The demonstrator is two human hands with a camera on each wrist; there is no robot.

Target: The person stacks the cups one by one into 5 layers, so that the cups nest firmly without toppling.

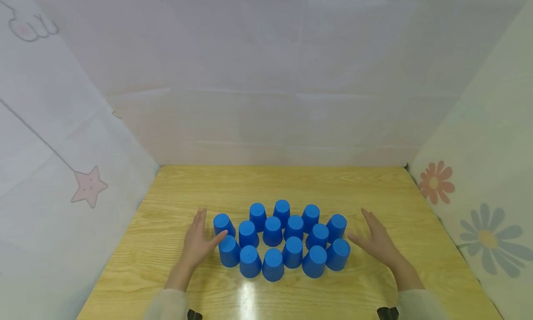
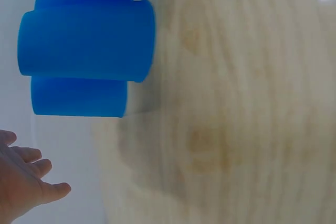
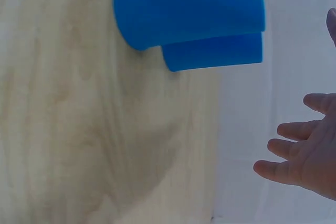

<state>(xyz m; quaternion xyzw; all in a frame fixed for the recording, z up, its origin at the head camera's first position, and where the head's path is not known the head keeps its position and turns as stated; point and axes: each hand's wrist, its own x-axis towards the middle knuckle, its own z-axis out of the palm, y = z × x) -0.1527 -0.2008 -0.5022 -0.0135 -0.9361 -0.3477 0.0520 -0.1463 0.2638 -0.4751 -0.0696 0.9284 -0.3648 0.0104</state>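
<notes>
Head: fifteen blue cups (image 1: 273, 265) on near half of table (image 1: 354, 185), upside down, wide end down, presumably for steadiness. Left hand (image 1: 196, 246) and right hand (image 1: 378, 243) flank them; fingers (image 1: 201, 219) spread, gripping nothing.

Left wrist: fingers straight, loosely splayed; contact with cups not shown.

Right wrist: fingers extended, apart from cups; cups stand unsupported by hand.
</notes>
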